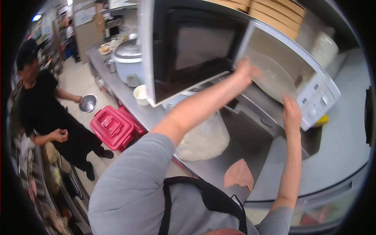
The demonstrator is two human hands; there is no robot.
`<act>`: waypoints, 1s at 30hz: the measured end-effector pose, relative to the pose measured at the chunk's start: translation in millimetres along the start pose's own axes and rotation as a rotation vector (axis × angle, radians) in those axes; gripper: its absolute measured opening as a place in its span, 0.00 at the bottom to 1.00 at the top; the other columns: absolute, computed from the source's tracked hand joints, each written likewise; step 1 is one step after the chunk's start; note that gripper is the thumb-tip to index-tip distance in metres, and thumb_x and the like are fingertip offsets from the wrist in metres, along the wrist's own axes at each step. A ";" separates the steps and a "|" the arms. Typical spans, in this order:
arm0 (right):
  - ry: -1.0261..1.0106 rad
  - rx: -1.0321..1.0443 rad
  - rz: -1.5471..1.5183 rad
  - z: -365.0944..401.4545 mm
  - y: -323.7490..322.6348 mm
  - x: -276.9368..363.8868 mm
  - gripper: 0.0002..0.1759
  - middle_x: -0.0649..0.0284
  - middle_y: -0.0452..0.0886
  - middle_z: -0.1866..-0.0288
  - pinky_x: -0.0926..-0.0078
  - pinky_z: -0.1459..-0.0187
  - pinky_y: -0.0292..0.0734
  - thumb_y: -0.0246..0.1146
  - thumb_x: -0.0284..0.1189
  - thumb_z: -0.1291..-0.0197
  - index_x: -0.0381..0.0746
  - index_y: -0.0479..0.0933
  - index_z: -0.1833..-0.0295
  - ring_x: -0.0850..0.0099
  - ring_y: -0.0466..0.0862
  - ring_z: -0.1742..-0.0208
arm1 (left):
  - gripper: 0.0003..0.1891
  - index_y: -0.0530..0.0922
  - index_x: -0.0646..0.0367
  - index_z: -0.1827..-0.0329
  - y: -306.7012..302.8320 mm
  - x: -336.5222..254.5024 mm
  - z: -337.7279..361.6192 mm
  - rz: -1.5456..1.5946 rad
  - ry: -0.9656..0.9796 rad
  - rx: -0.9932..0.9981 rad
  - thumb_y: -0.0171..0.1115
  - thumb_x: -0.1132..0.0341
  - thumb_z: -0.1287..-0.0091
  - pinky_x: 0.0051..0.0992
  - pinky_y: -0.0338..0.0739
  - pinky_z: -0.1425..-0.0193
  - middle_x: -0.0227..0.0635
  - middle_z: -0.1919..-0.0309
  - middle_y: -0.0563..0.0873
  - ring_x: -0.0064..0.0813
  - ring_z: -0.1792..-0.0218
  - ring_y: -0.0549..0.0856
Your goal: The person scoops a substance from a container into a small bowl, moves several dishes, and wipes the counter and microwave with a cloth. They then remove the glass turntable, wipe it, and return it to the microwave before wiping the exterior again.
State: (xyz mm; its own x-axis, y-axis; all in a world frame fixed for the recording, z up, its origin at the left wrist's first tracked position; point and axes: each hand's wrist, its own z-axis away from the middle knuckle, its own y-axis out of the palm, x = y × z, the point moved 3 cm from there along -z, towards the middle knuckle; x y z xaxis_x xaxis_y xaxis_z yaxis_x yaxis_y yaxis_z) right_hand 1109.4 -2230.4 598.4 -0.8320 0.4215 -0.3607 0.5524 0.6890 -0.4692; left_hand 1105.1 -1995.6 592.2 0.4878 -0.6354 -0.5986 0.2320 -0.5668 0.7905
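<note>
A white microwave (326,94) stands with its door (196,47) swung wide to the left. A large round glass plate (274,74) lies at its opening, tilted in this view. My right hand (291,113) has its fingers closed at the plate's near right edge. At the plate's left edge is my left hand (245,71), its fingers blurred by motion, so I cannot tell whether they grip it. Below on the steel counter (250,135) sit a pale, translucent plastic bag (203,141) and a pink cloth (239,175).
A rice cooker (129,66) and a white tub (141,95) stand behind the door. A red lidded bin (112,127) is on the floor. To the left, a person (51,109) in black holds a metal bowl (88,103). Stacked wooden boxes (276,17) rest above the microwave.
</note>
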 end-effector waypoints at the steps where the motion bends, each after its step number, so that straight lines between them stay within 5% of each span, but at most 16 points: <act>1: 0.016 -0.015 0.022 -3.4 2.7 -7.2 0.23 0.56 0.80 0.53 0.67 0.56 0.76 0.55 0.14 0.51 0.42 0.76 0.49 0.59 0.80 0.53 | 0.23 0.60 0.69 0.40 6.6 0.9 -6.0 -0.050 0.006 0.015 0.34 0.56 0.25 0.46 0.80 0.50 0.57 0.51 0.75 0.50 0.54 0.81; 4: 0.061 0.011 0.071 -7.5 21.2 -31.9 0.22 0.56 0.80 0.51 0.66 0.48 0.76 0.52 0.13 0.54 0.40 0.75 0.51 0.60 0.79 0.49 | 0.26 0.63 0.72 0.43 7.2 13.8 -63.4 -0.137 0.096 0.159 0.33 0.54 0.25 0.41 0.81 0.58 0.57 0.60 0.81 0.49 0.64 0.84; 10: 0.088 0.032 0.103 -0.7 59.8 -55.5 0.18 0.57 0.81 0.52 0.67 0.52 0.78 0.53 0.17 0.51 0.39 0.75 0.53 0.62 0.81 0.50 | 0.17 0.77 0.69 0.54 23.2 13.0 -95.3 -0.492 0.082 -0.013 0.43 0.64 0.30 0.33 0.80 0.55 0.53 0.61 0.84 0.39 0.60 0.86; 15: 0.089 0.107 0.080 -5.1 65.5 -55.6 0.17 0.58 0.81 0.53 0.67 0.55 0.79 0.52 0.17 0.52 0.39 0.75 0.55 0.61 0.81 0.52 | 0.11 0.83 0.64 0.66 13.0 13.0 -133.3 -1.837 0.430 -0.016 0.59 0.64 0.42 0.33 0.80 0.60 0.49 0.63 0.85 0.38 0.61 0.86; 18: 0.109 0.159 0.030 -7.5 67.7 -56.9 0.19 0.57 0.81 0.53 0.65 0.56 0.78 0.51 0.15 0.53 0.38 0.75 0.54 0.59 0.81 0.52 | 0.08 0.84 0.61 0.66 8.9 13.5 -151.3 -1.744 0.314 -0.243 0.59 0.69 0.44 0.34 0.79 0.57 0.48 0.63 0.86 0.40 0.58 0.86; 22: 0.169 0.284 0.016 -7.0 76.5 -62.6 0.19 0.55 0.81 0.55 0.63 0.57 0.77 0.51 0.14 0.53 0.38 0.75 0.54 0.57 0.81 0.54 | 0.10 0.83 0.59 0.60 9.2 18.4 -143.7 -1.869 0.290 -0.281 0.56 0.70 0.42 0.35 0.78 0.53 0.50 0.60 0.84 0.39 0.53 0.84; 27: 0.196 0.289 0.002 -8.6 82.0 -70.7 0.20 0.54 0.81 0.55 0.62 0.56 0.77 0.51 0.13 0.54 0.37 0.75 0.54 0.55 0.80 0.55 | 0.16 0.79 0.60 0.50 35.2 13.6 -121.0 -2.194 0.493 0.008 0.54 0.68 0.41 0.37 0.75 0.45 0.47 0.47 0.79 0.44 0.45 0.79; 30: 0.167 0.187 -0.014 -11.1 80.0 -71.9 0.10 0.56 0.80 0.64 0.63 0.60 0.77 0.52 0.18 0.50 0.38 0.74 0.62 0.57 0.81 0.61 | 0.17 0.79 0.57 0.48 64.4 21.1 -111.4 -2.403 0.557 0.187 0.52 0.69 0.40 0.38 0.74 0.45 0.43 0.46 0.79 0.45 0.46 0.79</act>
State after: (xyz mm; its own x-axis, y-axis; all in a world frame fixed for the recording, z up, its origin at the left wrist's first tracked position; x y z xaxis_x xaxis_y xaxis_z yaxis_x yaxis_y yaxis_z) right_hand 1212.9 -2199.1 595.8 -0.8278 0.5152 -0.2223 0.5278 0.5804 -0.6201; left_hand 1224.2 -1987.1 644.9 -0.2828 0.9580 0.0471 0.4361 0.1722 -0.8833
